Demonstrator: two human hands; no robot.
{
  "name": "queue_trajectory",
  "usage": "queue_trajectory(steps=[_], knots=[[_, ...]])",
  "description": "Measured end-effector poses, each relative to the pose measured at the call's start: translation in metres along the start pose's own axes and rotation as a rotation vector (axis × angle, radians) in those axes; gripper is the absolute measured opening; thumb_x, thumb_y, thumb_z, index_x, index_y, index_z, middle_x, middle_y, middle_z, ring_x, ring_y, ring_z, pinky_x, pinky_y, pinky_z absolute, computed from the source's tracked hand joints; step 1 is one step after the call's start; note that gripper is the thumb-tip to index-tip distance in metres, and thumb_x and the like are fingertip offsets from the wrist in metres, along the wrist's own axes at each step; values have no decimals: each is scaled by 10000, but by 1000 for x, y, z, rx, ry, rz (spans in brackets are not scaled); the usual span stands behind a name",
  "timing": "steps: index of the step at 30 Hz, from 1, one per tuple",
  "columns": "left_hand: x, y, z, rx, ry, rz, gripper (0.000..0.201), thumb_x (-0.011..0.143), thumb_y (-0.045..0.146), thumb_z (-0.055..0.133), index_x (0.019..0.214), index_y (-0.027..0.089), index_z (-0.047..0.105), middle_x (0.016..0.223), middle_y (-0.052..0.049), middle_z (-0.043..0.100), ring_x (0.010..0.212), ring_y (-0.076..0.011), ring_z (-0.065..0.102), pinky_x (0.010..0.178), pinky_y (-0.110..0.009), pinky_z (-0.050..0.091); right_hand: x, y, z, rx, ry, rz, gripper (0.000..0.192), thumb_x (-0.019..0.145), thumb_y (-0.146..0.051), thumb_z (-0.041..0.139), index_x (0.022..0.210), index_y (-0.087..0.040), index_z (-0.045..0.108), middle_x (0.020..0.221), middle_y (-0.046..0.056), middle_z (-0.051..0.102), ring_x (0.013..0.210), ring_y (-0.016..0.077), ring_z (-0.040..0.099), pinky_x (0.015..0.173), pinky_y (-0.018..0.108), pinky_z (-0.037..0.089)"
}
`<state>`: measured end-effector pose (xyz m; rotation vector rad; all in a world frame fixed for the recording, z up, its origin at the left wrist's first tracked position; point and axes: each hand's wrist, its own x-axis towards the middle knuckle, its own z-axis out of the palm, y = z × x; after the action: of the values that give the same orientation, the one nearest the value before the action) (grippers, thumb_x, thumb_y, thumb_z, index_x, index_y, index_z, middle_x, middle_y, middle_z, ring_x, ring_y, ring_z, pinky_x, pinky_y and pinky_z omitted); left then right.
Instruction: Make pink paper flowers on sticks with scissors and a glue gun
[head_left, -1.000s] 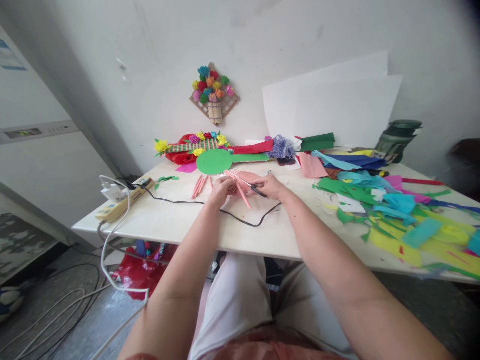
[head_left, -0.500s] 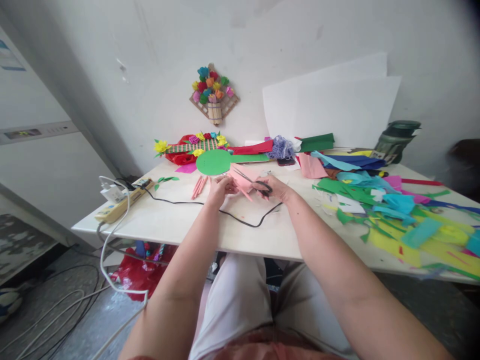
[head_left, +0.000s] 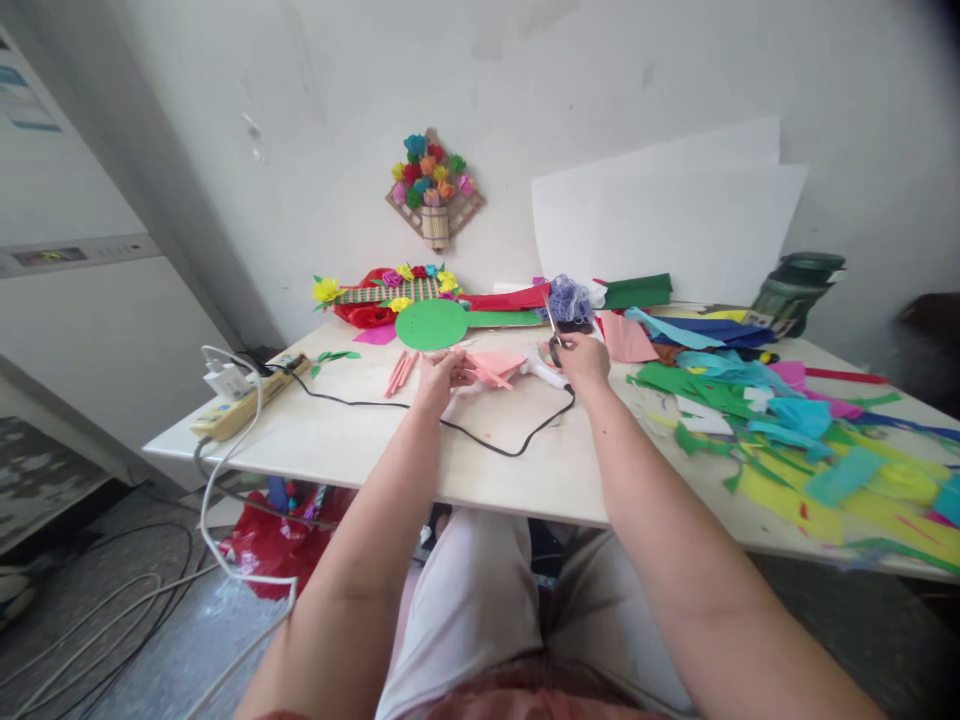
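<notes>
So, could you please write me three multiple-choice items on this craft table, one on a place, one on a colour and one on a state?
1. Where does the green paper circle lie?
A. beyond the hands, near the wall
B. on the floor
C. on the power strip

2. What colour is the paper piece in the left hand?
A. blue
B. pink
C. yellow

3. How does the right hand hold the scissors?
A. flat on the table
B. blades pointing down
C. lifted, blades pointing up

Answers: 1 A, the circle rests on the table past both hands, before the wall. 2 B, the piece at the left fingers is pink. 3 C, the blades rise above the right hand, away from the paper.
</notes>
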<state>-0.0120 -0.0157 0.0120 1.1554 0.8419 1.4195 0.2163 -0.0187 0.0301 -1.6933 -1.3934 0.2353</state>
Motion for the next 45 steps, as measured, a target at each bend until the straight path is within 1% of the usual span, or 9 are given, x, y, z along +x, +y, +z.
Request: queue_trajectory(steps=[1, 3, 8, 12, 19, 28, 35, 41, 45], knots=[[0, 0, 0, -1, 1, -2, 336, 574, 392, 683, 701, 101, 572, 593, -54, 630, 438, -121, 567, 445, -239, 465, 1, 2, -2, -142, 27, 26, 398, 683, -503, 579, 909, -198, 697, 885, 99, 684, 838, 239, 630, 659, 311, 472], [0, 0, 0, -3, 6, -9, 341, 575, 393, 684, 712, 100, 576, 602, -59, 636, 440, -121, 569, 446, -241, 466, 1, 7, -5, -343, -4, 73, 372, 691, -460, 580, 927, -200, 701, 964, 120, 678, 936, 264, 611, 718, 329, 457], [0, 0, 0, -25, 31, -13, 317, 559, 366, 687, 694, 101, 576, 579, -57, 631, 436, -131, 570, 434, -243, 462, 3, 17, -8, -538, -120, 166, 392, 699, -402, 587, 981, -149, 686, 1024, 167, 656, 955, 283, 611, 718, 336, 460], [1, 0, 0, -35, 32, -21, 305, 564, 351, 687, 693, 97, 580, 565, -53, 625, 429, -124, 562, 435, -238, 456, 7, 22, -10, -546, -129, 221, 427, 689, -418, 608, 995, -128, 678, 1046, 185, 641, 962, 294, 610, 721, 353, 474], [0, 0, 1, -32, 63, -44, 296, 595, 353, 689, 700, 105, 568, 566, -55, 625, 445, -124, 572, 447, -230, 451, 9, 29, -11, -515, -115, 263, 386, 710, -336, 597, 1011, -105, 668, 1053, 185, 636, 965, 282, 607, 752, 340, 480], [0, 0, 2, -53, 98, -56, 284, 590, 335, 689, 700, 109, 555, 563, -56, 631, 449, -133, 583, 451, -239, 465, 10, 31, -8, -535, -141, 243, 367, 691, -281, 595, 1023, -140, 662, 1126, 171, 594, 1048, 310, 558, 785, 389, 474], [0, -1, 0, -34, 70, -46, 316, 590, 372, 704, 690, 114, 553, 568, -59, 640, 453, -125, 583, 461, -235, 471, 4, 22, -8, -657, -160, 113, 356, 713, -218, 543, 1041, -161, 669, 1152, 134, 597, 1120, 292, 501, 905, 401, 385], [-1, -1, 1, -15, 59, -25, 351, 577, 407, 719, 680, 108, 565, 575, -49, 635, 444, -109, 571, 462, -226, 468, 7, 20, -10, -630, -222, 166, 342, 701, -223, 559, 1016, -157, 675, 1093, 131, 634, 1060, 268, 546, 812, 328, 421], [-1, -1, 1, -8, 50, -17, 367, 570, 423, 726, 683, 110, 570, 588, -54, 641, 447, -105, 569, 462, -219, 465, 6, 17, -13, -630, -180, 162, 317, 725, -247, 533, 988, -157, 685, 1071, 140, 642, 1060, 269, 546, 867, 370, 376]])
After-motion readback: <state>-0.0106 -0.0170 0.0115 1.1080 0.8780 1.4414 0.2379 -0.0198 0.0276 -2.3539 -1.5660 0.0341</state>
